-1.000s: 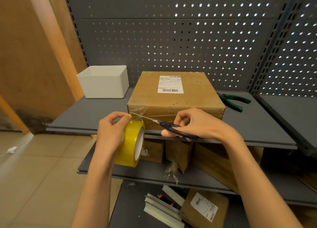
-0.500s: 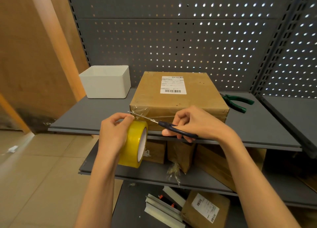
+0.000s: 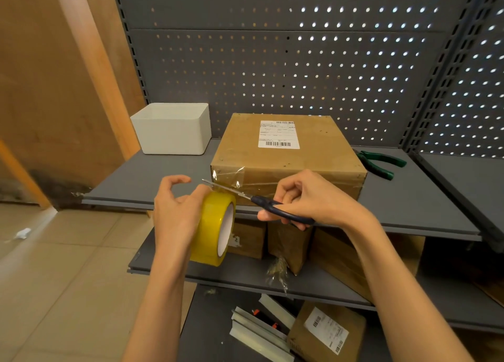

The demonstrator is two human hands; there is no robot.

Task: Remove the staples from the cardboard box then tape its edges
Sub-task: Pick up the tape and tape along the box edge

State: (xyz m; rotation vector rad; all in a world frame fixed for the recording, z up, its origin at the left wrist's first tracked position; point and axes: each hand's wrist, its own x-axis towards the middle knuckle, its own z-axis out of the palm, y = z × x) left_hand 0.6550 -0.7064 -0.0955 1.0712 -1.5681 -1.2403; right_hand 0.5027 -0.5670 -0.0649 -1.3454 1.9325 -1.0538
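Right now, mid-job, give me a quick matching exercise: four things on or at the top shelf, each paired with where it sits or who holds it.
Things:
1. tape roll
2. scissors
3. pliers
4. white bin

Places:
A. on the shelf, right of the cardboard box
B. in the right hand
C. on the shelf, left of the box
D. in the left hand

Pairs: 1-D, 2-B, 3-A, 4-C

A: Label [image 3: 278, 134] on the cardboard box [image 3: 286, 154]: legible?
B: Barcodes show; the print is too small to read
A: Tape roll [image 3: 215, 229]?
B: Far side hidden behind the left hand [image 3: 178, 214]
A: Scissors [image 3: 261, 202]?
B: Handle loops buried in the right hand [image 3: 313, 198]
A: Pliers [image 3: 379, 162]?
B: Jaws hidden behind the box
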